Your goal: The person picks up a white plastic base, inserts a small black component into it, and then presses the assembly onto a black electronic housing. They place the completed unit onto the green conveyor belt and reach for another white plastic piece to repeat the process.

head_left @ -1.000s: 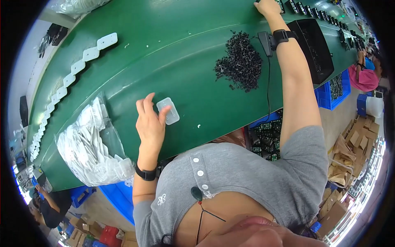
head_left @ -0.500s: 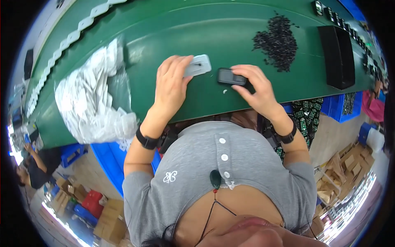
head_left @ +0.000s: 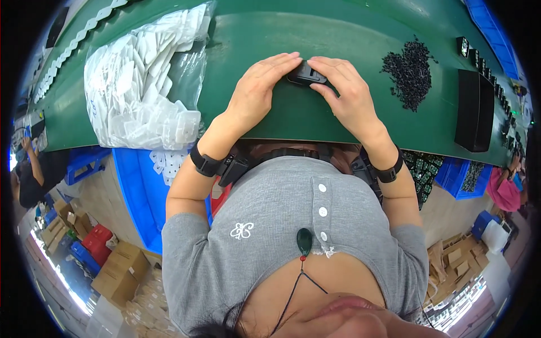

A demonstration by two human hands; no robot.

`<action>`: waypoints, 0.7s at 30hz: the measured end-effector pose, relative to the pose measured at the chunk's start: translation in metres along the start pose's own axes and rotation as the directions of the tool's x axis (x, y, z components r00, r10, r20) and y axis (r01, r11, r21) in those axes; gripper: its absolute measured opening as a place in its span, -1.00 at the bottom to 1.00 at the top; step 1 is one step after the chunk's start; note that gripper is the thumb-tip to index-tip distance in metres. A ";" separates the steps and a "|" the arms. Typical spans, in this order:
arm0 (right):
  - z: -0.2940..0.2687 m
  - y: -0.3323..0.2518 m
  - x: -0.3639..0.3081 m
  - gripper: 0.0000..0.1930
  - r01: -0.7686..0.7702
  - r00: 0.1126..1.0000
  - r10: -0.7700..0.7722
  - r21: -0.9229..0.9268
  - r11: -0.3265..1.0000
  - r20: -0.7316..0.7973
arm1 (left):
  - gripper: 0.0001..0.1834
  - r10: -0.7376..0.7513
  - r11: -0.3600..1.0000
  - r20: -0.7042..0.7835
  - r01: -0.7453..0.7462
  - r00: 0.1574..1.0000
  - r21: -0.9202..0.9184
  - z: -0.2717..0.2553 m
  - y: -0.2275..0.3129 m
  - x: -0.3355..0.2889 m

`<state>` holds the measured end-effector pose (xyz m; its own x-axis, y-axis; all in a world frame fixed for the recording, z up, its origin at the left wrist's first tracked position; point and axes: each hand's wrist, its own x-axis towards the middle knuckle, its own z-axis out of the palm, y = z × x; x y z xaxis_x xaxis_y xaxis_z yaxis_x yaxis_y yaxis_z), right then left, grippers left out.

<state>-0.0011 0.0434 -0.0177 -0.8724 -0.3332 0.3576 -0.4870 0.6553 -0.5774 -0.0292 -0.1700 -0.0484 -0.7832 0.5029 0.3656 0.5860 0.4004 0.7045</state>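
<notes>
and the left hand (head_left: 255, 93) has joined the right hand (head_left: 349, 93) at twelve o'clock, both clamped on the black case (head_left: 307, 74), sharing one piece!

A cardboard box (head_left: 121, 271) and red bin (head_left: 97, 241) stand left, a white container (head_left: 495, 235) right.

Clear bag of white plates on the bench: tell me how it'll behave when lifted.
The clear bag would likely sag rather than hold shape, as it looks thin and wrinkled. The white plates inside lie loosely heaped, so they would probably slide and shift its weight.
</notes>
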 end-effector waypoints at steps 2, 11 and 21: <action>0.003 0.003 0.001 -0.58 0.002 1.000 -0.002 -0.010 1.000 0.022 | -0.49 0.029 0.998 0.020 -0.030 0.999 0.047 0.001 -0.003 -0.002; 0.014 0.008 0.000 -0.56 0.094 0.995 -0.097 -0.117 0.989 -0.015 | -0.44 0.096 0.920 0.075 -0.118 0.993 0.374 0.004 0.006 -0.007; 0.003 0.007 0.022 -0.44 -0.394 0.908 0.371 0.696 0.600 0.194 | -0.54 -0.163 0.985 -0.141 0.154 0.976 -0.076 0.013 0.007 0.008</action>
<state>-0.0236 0.0387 -0.0167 -0.9810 -0.1912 -0.0320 0.0222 0.0531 -0.9983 -0.0282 -0.1532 -0.0487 -0.8898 0.3176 0.3276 0.4409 0.4136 0.7966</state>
